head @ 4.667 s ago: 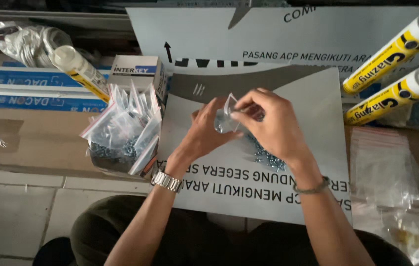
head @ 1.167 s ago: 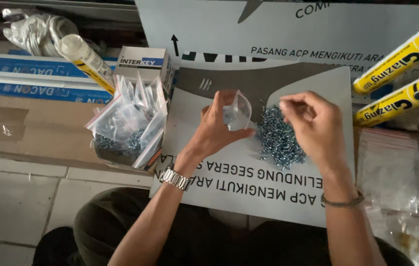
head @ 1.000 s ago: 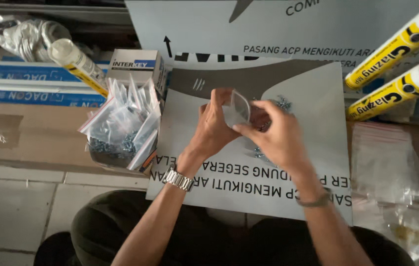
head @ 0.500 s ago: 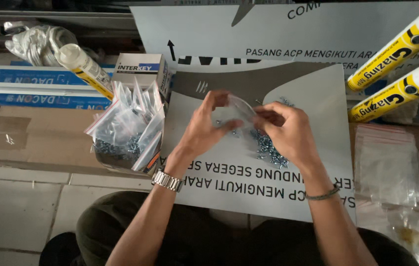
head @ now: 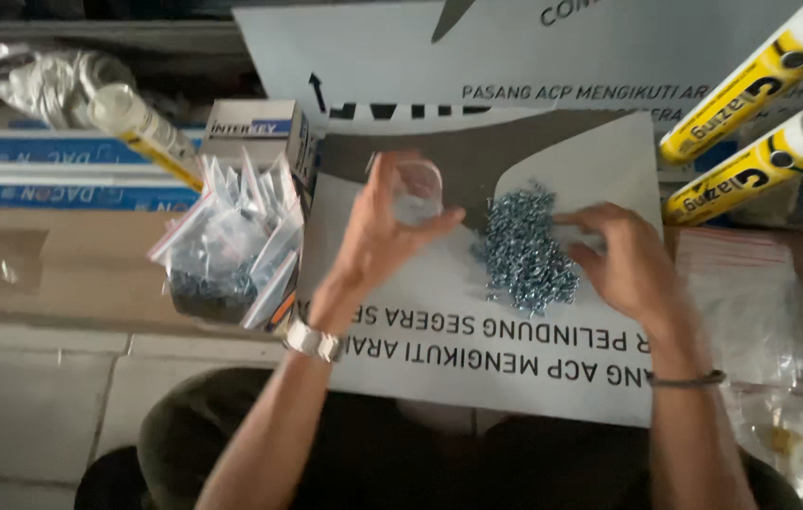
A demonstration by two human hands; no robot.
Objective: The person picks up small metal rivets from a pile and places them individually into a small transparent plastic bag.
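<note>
While left hand [head: 378,231] lifts small clear bag [head: 416,189] pinched open, right hand [head: 623,260] hovers palm-down, fingers loosely curled at screw pile [head: 524,250], grip unclear.

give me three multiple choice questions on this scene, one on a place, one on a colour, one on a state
1. Where does the pile of small metal screws lie?
A. on the white printed sheet
B. in a bucket
C. on the floor tiles

2. What colour are the two sealant tubes at upper right?
A. red
B. yellow
C. green

3. How is the small clear bag in the left hand?
A. lying flat
B. tied shut
C. held up with its mouth open

Answers: 1 A, the screws rest on the sheet beside the right hand. 2 B, their bodies are yellow. 3 C, the fingers pinch it upright, rim open.
</note>
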